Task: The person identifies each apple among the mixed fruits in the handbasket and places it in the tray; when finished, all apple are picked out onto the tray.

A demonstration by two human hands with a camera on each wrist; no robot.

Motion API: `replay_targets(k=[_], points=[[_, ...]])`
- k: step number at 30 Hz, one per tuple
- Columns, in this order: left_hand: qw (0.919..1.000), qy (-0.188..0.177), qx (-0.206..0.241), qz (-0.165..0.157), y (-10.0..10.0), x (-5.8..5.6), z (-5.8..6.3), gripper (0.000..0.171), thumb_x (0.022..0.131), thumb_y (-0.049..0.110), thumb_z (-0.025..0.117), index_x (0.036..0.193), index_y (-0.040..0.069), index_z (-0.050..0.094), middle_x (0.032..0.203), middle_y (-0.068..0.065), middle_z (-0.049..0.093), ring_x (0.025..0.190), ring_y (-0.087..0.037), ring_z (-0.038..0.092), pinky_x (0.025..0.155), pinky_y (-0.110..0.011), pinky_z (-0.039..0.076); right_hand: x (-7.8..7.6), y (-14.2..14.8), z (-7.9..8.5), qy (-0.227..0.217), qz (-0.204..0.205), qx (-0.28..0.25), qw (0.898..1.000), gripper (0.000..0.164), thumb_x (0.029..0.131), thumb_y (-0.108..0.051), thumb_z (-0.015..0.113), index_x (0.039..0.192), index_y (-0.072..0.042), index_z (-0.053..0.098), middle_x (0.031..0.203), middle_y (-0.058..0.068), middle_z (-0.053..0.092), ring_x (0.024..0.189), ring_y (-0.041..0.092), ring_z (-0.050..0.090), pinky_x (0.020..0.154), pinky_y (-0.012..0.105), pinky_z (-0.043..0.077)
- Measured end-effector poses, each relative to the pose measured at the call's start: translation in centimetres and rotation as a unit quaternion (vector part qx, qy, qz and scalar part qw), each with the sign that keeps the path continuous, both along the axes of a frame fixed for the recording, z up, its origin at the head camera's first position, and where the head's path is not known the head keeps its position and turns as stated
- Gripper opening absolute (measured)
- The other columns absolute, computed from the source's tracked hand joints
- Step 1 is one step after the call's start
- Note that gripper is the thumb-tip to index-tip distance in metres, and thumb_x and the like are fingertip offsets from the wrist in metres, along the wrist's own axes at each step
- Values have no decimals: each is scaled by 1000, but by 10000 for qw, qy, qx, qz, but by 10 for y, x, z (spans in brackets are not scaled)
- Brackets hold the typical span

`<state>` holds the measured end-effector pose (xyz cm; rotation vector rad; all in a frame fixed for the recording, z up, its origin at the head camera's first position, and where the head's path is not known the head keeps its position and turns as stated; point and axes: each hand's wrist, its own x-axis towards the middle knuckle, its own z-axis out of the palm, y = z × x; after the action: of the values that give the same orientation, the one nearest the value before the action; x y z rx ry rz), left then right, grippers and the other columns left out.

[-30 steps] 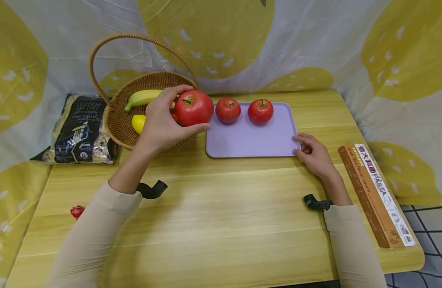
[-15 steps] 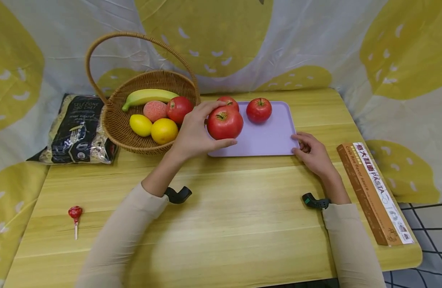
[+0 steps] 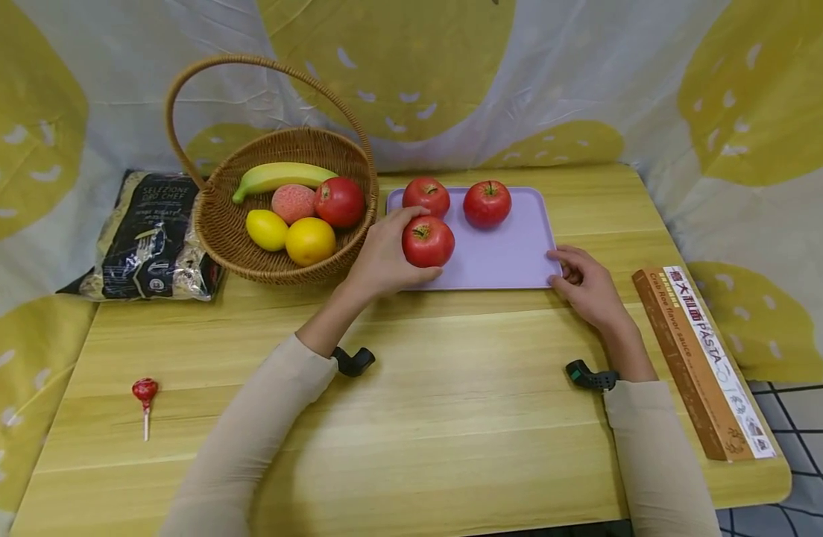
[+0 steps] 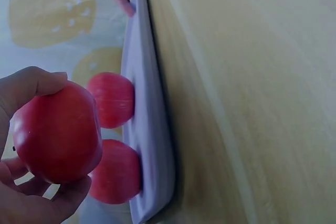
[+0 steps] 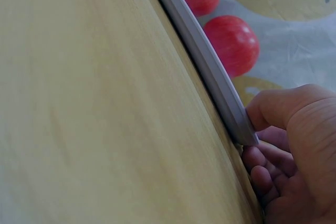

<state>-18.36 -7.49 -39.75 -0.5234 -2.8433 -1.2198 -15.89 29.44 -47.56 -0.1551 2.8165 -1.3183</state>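
Note:
My left hand (image 3: 387, 256) grips a red apple (image 3: 428, 242) between thumb and fingers, over the left part of a lilac tray (image 3: 499, 261). In the left wrist view the held apple (image 4: 59, 134) is raised off the tray's surface. Two more red apples, a left one (image 3: 426, 196) and a right one (image 3: 487, 203), sit along the tray's back side. At the tray's right edge, my right hand (image 3: 588, 289) pinches the rim; the right wrist view shows the thumb on the rim (image 5: 245, 129) and curled fingers beneath it.
Left of the tray stands a wicker basket (image 3: 213, 224) with a tall handle, holding a banana (image 3: 284, 175), a peach, a red fruit and two yellow fruits. A pasta bag (image 3: 153, 235) lies beside it. A lollipop (image 3: 145, 391) lies front left, a pasta box (image 3: 703, 365) far right.
My left hand has carried the apple from over the basket rightward, then lower over the tray. The basket's fruit and the lollipop have come into view. My right hand has stayed at the tray's edge.

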Motion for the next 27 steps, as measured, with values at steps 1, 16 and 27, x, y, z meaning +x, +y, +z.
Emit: replay_targets(k=[1,16,27], points=[[10000,-48,-6,36,1,-1,-2,83,71,39,91,142,20,54,141,-4,59,125,-27,54,104,-49,50,0,0,0,3,-4,-1,10000,44,98,-9,66,141,-4,62,140,13,53,89,18,45,73,16,36],[9986,-394,-257,231,6,-17,-28,89,71,43,94,145,15,53,146,-8,56,133,-32,49,114,-52,41,0,1,-2,147,35,-19,9999,43,98,-8,67,140,-4,63,138,14,55,87,15,46,72,15,37],[9996,-252,-142,39,8,-17,-34,85,69,38,95,140,17,53,139,-7,56,127,-28,53,109,-51,46,2,-1,3,226,84,-72,9997,43,97,-8,68,139,-1,62,136,17,56,89,19,45,72,13,36]])
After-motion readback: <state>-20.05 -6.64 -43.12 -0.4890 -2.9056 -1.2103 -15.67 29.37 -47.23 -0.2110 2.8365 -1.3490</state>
